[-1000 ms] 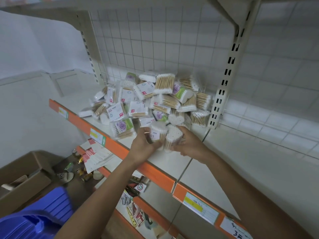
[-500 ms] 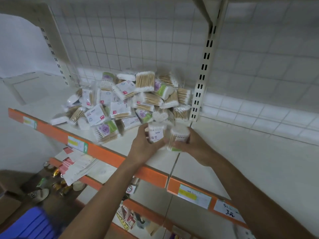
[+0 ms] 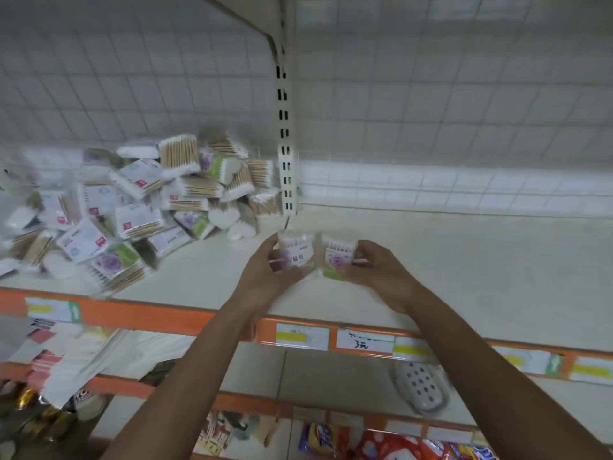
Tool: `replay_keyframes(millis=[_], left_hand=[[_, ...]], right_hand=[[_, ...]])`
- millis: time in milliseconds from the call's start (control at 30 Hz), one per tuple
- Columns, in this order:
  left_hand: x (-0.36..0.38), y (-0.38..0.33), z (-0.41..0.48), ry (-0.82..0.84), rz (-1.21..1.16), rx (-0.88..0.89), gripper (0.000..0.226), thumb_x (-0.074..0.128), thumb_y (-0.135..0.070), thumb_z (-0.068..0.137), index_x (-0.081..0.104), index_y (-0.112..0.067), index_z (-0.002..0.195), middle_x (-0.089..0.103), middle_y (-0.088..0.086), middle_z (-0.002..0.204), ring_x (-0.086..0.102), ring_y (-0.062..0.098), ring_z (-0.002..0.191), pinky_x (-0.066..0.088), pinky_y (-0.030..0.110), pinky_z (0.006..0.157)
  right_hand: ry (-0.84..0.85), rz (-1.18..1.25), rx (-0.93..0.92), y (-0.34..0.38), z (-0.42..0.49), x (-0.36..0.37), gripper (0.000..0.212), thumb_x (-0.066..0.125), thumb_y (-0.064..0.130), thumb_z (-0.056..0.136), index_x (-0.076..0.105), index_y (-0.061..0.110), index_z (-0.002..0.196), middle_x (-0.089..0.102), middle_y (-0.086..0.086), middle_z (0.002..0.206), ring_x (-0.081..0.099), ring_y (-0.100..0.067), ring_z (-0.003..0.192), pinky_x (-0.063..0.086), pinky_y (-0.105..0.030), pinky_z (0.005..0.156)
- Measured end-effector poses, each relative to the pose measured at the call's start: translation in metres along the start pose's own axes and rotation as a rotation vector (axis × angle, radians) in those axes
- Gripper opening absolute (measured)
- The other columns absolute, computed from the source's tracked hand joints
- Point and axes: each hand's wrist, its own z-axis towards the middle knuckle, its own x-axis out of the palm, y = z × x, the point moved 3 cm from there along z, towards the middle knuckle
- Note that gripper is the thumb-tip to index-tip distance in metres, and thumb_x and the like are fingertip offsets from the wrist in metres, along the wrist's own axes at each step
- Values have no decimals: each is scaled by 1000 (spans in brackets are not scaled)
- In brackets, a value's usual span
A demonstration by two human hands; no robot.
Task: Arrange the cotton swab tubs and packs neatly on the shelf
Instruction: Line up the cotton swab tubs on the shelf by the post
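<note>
Orange front rail (image 3: pixel 149 313) with paper price labels (image 3: pixel 365 341) runs across the near edge of a pale shop shelf (image 3: pixel 447 260). Two bare forearms reach over it from below. The left hand (image 3: pixel 265 277) curls its fingers and thumb around a small clear round tub of cotton swabs with a white label (image 3: pixel 295 249). The right hand (image 3: pixel 378 273) grasps a matching tub with a purple rose and green label (image 3: pixel 338 254). The two tubs are upright and side by side, touching or almost touching, held low over the middle of the shelf. Motion blur hides whether their bases rest on the board. The shelf to the right of the hands is bare. Farther back on the left lies a jumbled heap of flat cotton swab packs (image 3: pixel 149 207), with heart-shaped tubs (image 3: pixel 229 217) at its near right edge. Behind the heap stands a slotted cream upright post (image 3: pixel 287 161), and a white wire grid back panel (image 3: pixel 431 111) closes the rear. The step in hand looks like placing a first pair of tubs. Next, both need setting down level, labels forward, starting a straight row in the open space, before the hands reach for more from the heap.
</note>
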Motion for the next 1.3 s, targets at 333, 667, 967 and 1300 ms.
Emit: replay_keyframes(millis=[333, 667, 967, 1300], left_hand=[[139, -38, -26, 99, 93, 79, 75, 82, -28, 71, 44, -28, 136, 63, -6, 114, 64, 7, 98, 53, 18, 77], [285, -77, -55, 180, 47, 126, 68, 83, -23, 70, 50, -26, 129, 65, -6, 107, 64, 5, 91, 50, 11, 63], [388, -100, -52, 249, 181, 181, 54, 78, -47, 69, 53, -41, 116, 66, -16, 99, 63, -2, 87, 46, 9, 65], [500, -123, -6, 394, 176, 220, 65, 83, -31, 69, 49, -31, 124, 65, -11, 101, 61, -4, 86, 44, 3, 64]], right_hand=[[-199, -51, -65, -14, -89, -127, 33, 74, 8, 78, 65, 11, 110, 70, 1, 100, 67, -14, 93, 53, -24, 84], [-337, -105, -75, -29, -180, -256, 34, 73, 10, 79, 64, 10, 111, 69, -3, 106, 66, -12, 94, 54, -19, 79], [-455, -46, -29, -44, -225, -347, 34, 75, 8, 77, 65, 11, 109, 70, 1, 103, 67, -16, 95, 54, -31, 85], [-613, -89, 19, -69, -228, -450, 46, 76, 8, 74, 59, 21, 115, 69, 3, 107, 66, -18, 98, 52, -40, 92]])
